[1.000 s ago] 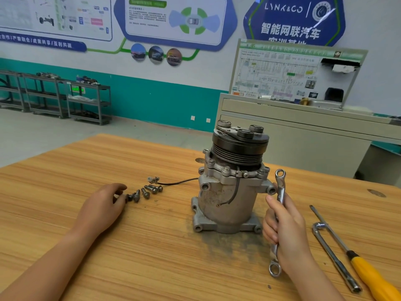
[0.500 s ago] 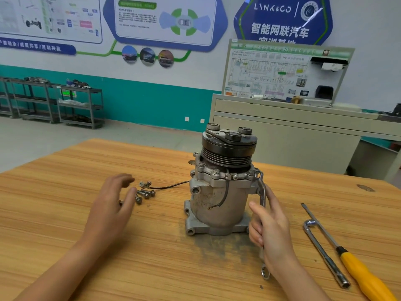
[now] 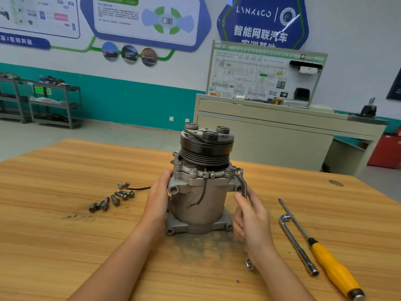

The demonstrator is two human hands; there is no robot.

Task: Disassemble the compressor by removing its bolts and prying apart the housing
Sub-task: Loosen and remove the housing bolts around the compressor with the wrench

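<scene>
1. Right hand (image 3: pixel 252 216): fingers curling closed around a wrench (image 3: pixel 242 183), lower end poking out below the wrist, upper ring end sitting at a flange bolt on the compressor's right shoulder.
2. Left hand (image 3: pixel 157 199): fingers spreading open, palm pressing flat against the housing's left side, gripping nothing.
3. Compressor (image 3: pixel 200 192): standing upright on the wooden table (image 3: pixel 65 235), pulley end up, between both hands.
4. Yellow-handled screwdriver (image 3: pixel 332 266) and L-shaped socket wrench (image 3: pixel 297 244): lying to the right, untouched.
5. Removed bolts (image 3: pixel 111 200): resting loose to the left, near the table's middle.
6. Risk: the ring seating only partly could be rounding the bolt head or slipping off; a weak bracing palm could be letting the tall housing tip.
</scene>
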